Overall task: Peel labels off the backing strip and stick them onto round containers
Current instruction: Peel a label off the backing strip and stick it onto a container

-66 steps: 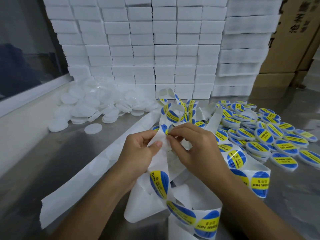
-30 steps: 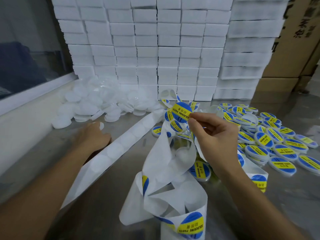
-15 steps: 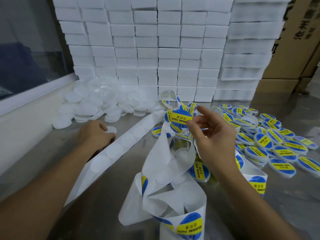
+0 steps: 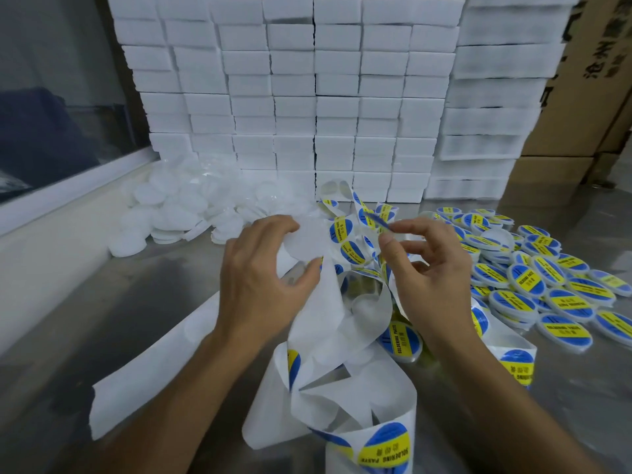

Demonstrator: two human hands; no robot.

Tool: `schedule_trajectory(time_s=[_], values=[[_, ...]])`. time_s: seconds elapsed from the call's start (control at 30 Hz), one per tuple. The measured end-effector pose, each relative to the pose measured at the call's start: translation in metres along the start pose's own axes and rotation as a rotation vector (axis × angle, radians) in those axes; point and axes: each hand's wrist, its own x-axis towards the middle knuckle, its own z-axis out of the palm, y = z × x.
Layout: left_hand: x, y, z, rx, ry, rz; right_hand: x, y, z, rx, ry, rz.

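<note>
Label (image 4: pixel 380 222), blue/yellow, seen edge-on, pinched betw. thumb & forefinger of right hand (image 4: pixel 432 280), raised over the backing strip (image 4: pixel 328 323). Left hand (image 4: pixel 263 278), fingers curled, grips a plain white round container (image 4: pixel 307 241) just beside it. Labelled containers (image 4: pixel 533 285) piled at right on worktop (image 4: pixel 113 323); unlabelled white ones (image 4: pixel 178 206) heaped back left.

Label (image 4: pixel 379 221) edge-on, motion-blurred

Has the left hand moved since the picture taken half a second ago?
Yes. The left hand has moved right, away from the pile of plain white round containers, and now holds one white round container above the white paper backing strip.
</note>
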Motion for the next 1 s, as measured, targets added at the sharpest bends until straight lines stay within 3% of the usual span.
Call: schedule_trajectory(time_s=[0.17, 0.43, 0.5, 0.6, 0.67, 0.77, 1.0], values=[[-0.009, 0.014, -0.001, 0.024, 0.004, 0.153, -0.004, -0.004, 0.005, 0.21, -0.134, 0.118], [-0.013, 0.019, 0.001, -0.004, -0.006, 0.206, -0.011, 0.0, 0.011, 0.277, -0.258, 0.178], [-0.012, 0.023, 0.001, -0.248, -0.054, 0.013, -0.01, 0.001, 0.01, 0.288, -0.253, 0.185], [-0.005, 0.031, -0.002, -0.89, -0.132, -0.614, -0.008, 0.001, 0.009, 0.278, -0.227, 0.182], [-0.002, 0.024, -0.002, -1.193, -0.172, -0.892, -0.007, 0.001, 0.009, 0.267, -0.232, 0.175], [-0.003, 0.019, -0.001, -1.343, -0.233, -1.005, -0.008, 0.0, 0.009, 0.249, -0.245, 0.161], [-0.007, 0.017, 0.003, -1.372, -0.257, -1.042, -0.01, 0.001, 0.008, 0.211, -0.231, 0.162]])
